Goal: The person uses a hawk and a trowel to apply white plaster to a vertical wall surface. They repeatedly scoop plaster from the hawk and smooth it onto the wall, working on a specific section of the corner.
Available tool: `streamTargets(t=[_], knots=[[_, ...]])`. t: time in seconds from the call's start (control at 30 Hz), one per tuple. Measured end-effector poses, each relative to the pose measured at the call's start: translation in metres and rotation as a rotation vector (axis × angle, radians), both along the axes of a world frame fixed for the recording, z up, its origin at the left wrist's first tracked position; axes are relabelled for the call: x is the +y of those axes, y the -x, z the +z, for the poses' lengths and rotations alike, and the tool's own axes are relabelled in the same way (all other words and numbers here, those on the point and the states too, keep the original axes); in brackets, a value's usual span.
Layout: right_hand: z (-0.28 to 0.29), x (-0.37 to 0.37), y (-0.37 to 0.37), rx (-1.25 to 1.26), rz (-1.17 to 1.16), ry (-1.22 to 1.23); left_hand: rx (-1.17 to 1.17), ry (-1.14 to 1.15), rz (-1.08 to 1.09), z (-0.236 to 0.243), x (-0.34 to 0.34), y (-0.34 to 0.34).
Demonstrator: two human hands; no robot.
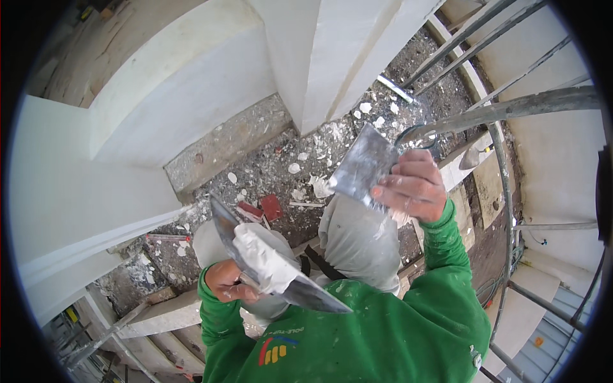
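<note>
Head view, left hand (227, 283) grasping plaster-loaded trowel (274, 265), right hand (412, 186) gripping steel scraper (363, 166)

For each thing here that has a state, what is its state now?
left hand: gripping the trowel handle
trowel: tilted, loaded with white plaster
right hand: raised, pinching the putty knife
putty knife: blade smeared, held above the floor
floor: littered with plaster bits
</note>
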State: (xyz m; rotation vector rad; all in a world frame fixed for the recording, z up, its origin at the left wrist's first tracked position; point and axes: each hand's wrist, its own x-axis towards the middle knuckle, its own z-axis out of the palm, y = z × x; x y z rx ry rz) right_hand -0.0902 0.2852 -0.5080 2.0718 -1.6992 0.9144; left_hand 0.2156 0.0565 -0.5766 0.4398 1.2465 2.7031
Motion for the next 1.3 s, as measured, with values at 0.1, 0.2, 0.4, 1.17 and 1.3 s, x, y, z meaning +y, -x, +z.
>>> streamTargets(t=[0.1,0.2,0.4,1.17,1.3], knots=[[-0.058,0.003,0.031,-0.325,-0.472,0.13,-0.018,-0.007,0.291,-0.016,0.003,-0.024],[-0.156,0.001,0.064,-0.923,-0.776,-0.006,-0.142,0.171,0.511,0.014,0.007,-0.015],[-0.342,-0.029,0.054,-0.774,-0.925,-0.285,-0.283,0.179,0.759,0.023,0.019,-0.01],[-0.263,-0.06,0.047,-0.367,-0.829,-0.198,-0.281,0.156,0.775,0.023,0.021,-0.01],[-0.15,-0.019,0.029,-0.284,-0.645,0.035,-0.168,0.263,0.607,0.018,0.013,-0.007]])
